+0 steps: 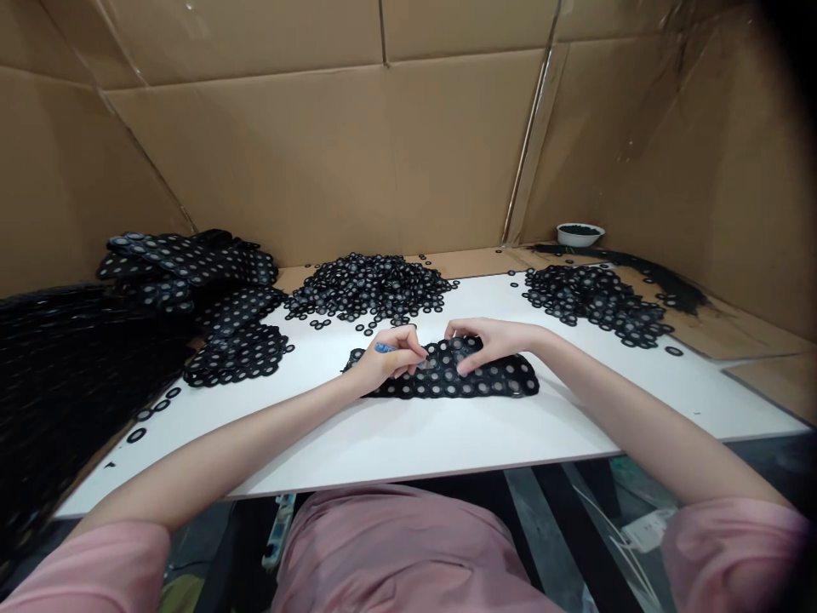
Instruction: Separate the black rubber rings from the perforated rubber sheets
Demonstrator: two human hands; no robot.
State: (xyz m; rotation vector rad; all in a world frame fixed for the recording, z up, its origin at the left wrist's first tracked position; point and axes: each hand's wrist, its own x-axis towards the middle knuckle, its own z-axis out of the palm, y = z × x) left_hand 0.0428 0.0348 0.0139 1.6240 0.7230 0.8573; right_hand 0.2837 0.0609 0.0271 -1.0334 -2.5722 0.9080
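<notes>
Near the middle of the white board, a black sheet of joined rings (504,380) with pale centres lies flat. My left hand (392,356) is closed in a pinch around a slim blue pen-like tool (385,347), its fingertips at the sheet's upper left part. The tool's tip is hidden or too small to make out. My right hand (485,342) rests on the same sheet, thumb on top and fingers curled over the far edge. Whether it pinches the sheet or only presses it is hard to see, though the fingers are bent around the edge.
Behind the sheet is a heap of loose black rings (376,285), with another ring pile (593,302) at the right. Joined black sheets (239,353) are stacked left, beside a large dark mass (77,366). A white bowl (579,238) stands back right. Cardboard walls (332,162) enclose the board (408,443).
</notes>
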